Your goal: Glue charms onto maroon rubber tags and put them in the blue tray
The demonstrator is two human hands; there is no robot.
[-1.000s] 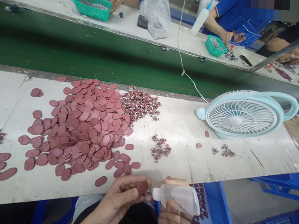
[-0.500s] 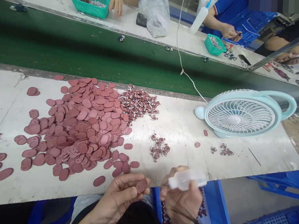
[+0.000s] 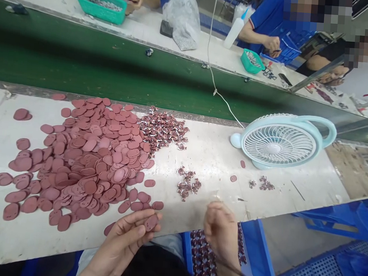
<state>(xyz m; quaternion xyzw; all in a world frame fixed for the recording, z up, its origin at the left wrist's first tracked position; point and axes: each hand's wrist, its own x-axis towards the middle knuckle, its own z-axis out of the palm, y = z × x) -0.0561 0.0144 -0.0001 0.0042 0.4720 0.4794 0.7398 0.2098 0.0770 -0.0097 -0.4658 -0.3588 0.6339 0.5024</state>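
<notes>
My left hand (image 3: 126, 239) pinches a small reddish-brown oval piece (image 3: 151, 222) between thumb and fingers at the table's front edge. Marks on its face are too small to make out. To the right, my right hand (image 3: 221, 227) is raised over the table edge with its fingers curled in, slightly blurred. Whatever it may hold is hidden. A large heap of similar oval pieces (image 3: 90, 161) spreads beyond my left hand. Small brown-and-white parts (image 3: 188, 184) lie in a loose cluster ahead of my right hand, with a bigger pile (image 3: 162, 130) farther back.
A light-blue fan (image 3: 278, 142) stands at the right, its white cord (image 3: 226, 104) running up. Below the table edge, a blue tray (image 3: 265, 261) holds rows of brown parts. Across the green divider (image 3: 107, 61), co-workers' hands work near green baskets (image 3: 98, 8).
The translucent white bottle in my right hand no longer shows. That hand's fingers have curled in. My left hand keeps hold of its oval piece. The view has shifted a little.
</notes>
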